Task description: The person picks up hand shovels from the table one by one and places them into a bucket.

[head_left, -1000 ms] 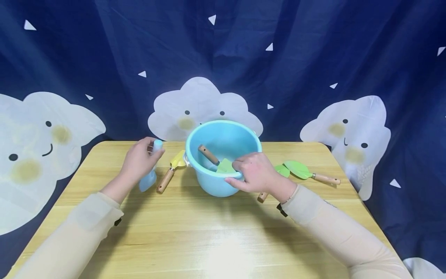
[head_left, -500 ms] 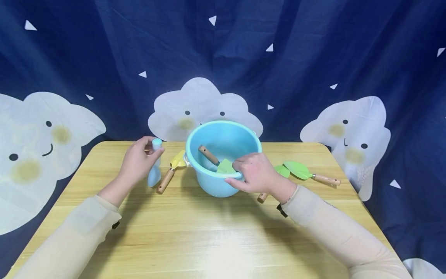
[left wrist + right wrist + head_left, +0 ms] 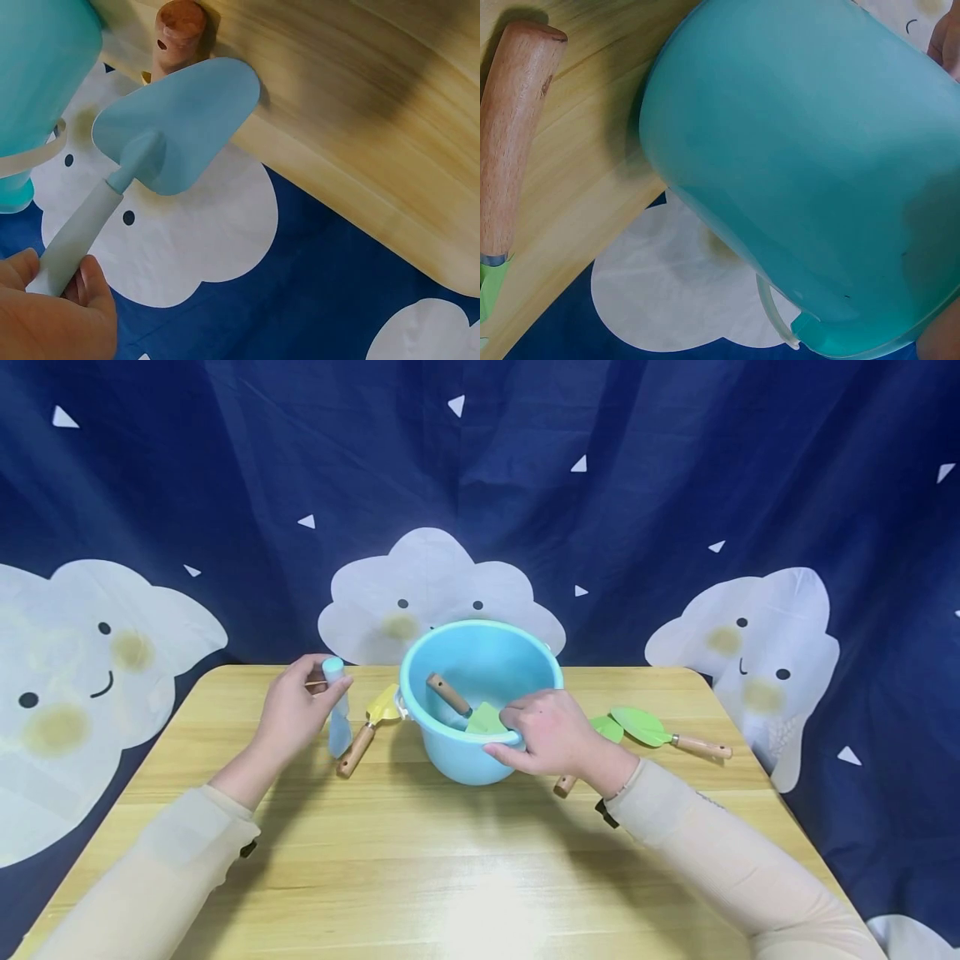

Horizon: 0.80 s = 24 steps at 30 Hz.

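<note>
My left hand [image 3: 296, 702] pinches the pale handle of a blue toy trowel [image 3: 340, 735], its blade hanging down beside the bucket. The left wrist view shows that trowel's [image 3: 180, 124] broad rounded blade whole. At the table's middle my right hand [image 3: 551, 731] grips the near rim of a light blue bucket [image 3: 457, 747], thumb outside. Inside the bucket lies a tool with a wooden handle [image 3: 450, 693] and a green head [image 3: 486, 718], partly behind the rim and hand. A yellow trowel [image 3: 382, 703] with a wooden handle rests between the blue trowel and the bucket.
Right of the bucket lies a green leaf-shaped trowel [image 3: 640, 725] with a wooden handle. Another green tool [image 3: 607, 727] is partly hidden by my right arm. The wooden table [image 3: 360, 868] ends at a dark blue curtain [image 3: 510, 460] with cloud prints.
The blue trowel's blade has swung right, toward the yellow trowel, while its handle top shifted slightly left in my left hand. My right hand and the bucket have stayed put.
</note>
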### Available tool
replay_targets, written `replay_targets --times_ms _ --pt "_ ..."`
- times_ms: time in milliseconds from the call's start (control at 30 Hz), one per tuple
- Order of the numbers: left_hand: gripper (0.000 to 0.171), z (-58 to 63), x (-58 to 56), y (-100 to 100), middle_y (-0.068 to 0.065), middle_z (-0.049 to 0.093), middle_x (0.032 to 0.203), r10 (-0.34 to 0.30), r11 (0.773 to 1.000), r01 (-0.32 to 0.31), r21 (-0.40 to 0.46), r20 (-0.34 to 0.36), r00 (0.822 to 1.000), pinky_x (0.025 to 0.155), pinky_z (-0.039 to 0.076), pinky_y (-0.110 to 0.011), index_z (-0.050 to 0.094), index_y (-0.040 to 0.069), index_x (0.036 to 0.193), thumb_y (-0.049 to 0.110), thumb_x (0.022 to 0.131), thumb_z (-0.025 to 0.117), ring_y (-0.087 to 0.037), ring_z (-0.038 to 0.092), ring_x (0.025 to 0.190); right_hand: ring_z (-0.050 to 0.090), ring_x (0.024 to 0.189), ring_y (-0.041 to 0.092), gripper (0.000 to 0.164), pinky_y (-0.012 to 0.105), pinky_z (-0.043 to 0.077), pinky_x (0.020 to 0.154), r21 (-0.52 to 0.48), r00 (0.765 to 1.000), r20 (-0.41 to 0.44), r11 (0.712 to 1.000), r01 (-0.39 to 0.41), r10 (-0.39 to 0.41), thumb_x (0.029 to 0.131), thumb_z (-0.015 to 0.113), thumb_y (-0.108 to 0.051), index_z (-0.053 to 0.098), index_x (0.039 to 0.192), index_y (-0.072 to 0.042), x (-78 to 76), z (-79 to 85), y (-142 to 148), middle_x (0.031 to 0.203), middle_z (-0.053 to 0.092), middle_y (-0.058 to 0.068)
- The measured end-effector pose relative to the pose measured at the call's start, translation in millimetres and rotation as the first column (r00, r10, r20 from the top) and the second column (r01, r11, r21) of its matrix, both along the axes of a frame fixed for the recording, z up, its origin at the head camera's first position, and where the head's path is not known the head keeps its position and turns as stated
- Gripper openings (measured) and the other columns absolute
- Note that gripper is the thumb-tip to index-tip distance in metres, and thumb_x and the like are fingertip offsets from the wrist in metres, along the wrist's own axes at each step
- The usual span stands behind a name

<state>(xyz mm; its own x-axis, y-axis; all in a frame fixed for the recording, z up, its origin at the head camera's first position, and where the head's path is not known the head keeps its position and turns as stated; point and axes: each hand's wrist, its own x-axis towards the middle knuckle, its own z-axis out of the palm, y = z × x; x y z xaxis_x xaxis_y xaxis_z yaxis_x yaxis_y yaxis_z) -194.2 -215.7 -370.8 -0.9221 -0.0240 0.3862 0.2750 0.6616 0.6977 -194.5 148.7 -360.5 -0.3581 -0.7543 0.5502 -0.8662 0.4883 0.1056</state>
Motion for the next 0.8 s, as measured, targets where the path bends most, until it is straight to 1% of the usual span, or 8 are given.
replay_targets --times_ms 233,433,500,600,700,800 --pt "0.034 2.1 3.2 -0.7 -0.018 0.065 0.110 0.019 1.000 -0.019 0.002 -0.007 1.000 0.089 0.054 -0.047 0.060 -0.002 0.119 0.022 0.096 0.069 -0.034 0.067 0.105 0.027 0.047 0.007 0.062 0.025 0.022 0.045 0.010 1.000 0.004 1.000 0.009 -0.009 0.099 0.023 -0.067 0.032 0.061 -0.019 1.1 1.5 -0.4 0.055 0.029 -0.009" --pt "0.034 6.8 2.4 -0.3 -0.017 0.064 0.113 0.013 1.000 -0.013 0.007 -0.024 1.000 0.091 0.053 -0.043 0.059 -0.003 0.120 0.019 0.096 0.069 -0.033 0.066 0.106 0.026 0.047 0.007 0.062 0.025 0.022 0.045 0.011 1.000 0.005 1.000 0.009 -0.009 0.098 0.023 -0.068 0.032 0.061 -0.019 0.7 1.0 0.0 0.055 0.028 -0.009" --pt "0.034 9.8 1.6 0.1 -0.016 0.064 0.112 0.011 1.000 -0.010 0.009 -0.042 0.999 0.090 0.054 -0.039 0.060 -0.003 0.119 0.019 0.096 0.070 -0.031 0.066 0.105 0.025 0.047 0.007 0.062 0.025 0.022 0.045 0.008 1.000 0.004 1.000 0.006 -0.006 0.099 0.023 -0.067 0.032 0.061 -0.019 0.6 1.1 0.0 0.055 0.028 -0.010" --pt "0.032 15.6 0.4 0.7 -0.014 0.064 0.109 0.012 1.000 -0.011 0.014 -0.077 0.997 0.088 0.053 -0.025 0.061 -0.002 0.118 0.018 0.094 0.072 -0.027 0.067 0.103 0.025 0.047 0.007 0.062 0.025 0.023 0.044 0.005 1.000 0.004 1.000 0.003 -0.003 0.099 0.023 -0.067 0.032 0.061 -0.019 0.9 1.6 -0.1 0.055 0.028 -0.010" --pt "0.031 21.1 0.8 1.8 -0.013 0.065 0.106 0.018 1.000 -0.016 0.016 -0.110 0.994 0.083 0.049 -0.012 0.062 -0.002 0.116 0.016 0.092 0.073 -0.025 0.067 0.099 0.026 0.047 0.007 0.061 0.025 0.023 0.044 0.003 1.000 0.006 1.000 0.001 -0.001 0.099 0.024 -0.067 0.032 0.061 -0.019 1.6 1.9 -0.4 0.055 0.028 -0.009" --pt "0.029 26.1 2.6 4.2 -0.012 0.066 0.102 0.021 0.999 -0.017 0.028 -0.140 0.990 0.081 0.047 -0.009 0.063 -0.001 0.113 0.014 0.091 0.074 -0.019 0.066 0.093 0.026 0.047 0.007 0.061 0.025 0.023 0.044 0.001 1.000 0.004 1.000 0.001 -0.001 0.099 0.024 -0.067 0.032 0.061 -0.020 1.8 2.0 -0.6 0.055 0.028 -0.009"
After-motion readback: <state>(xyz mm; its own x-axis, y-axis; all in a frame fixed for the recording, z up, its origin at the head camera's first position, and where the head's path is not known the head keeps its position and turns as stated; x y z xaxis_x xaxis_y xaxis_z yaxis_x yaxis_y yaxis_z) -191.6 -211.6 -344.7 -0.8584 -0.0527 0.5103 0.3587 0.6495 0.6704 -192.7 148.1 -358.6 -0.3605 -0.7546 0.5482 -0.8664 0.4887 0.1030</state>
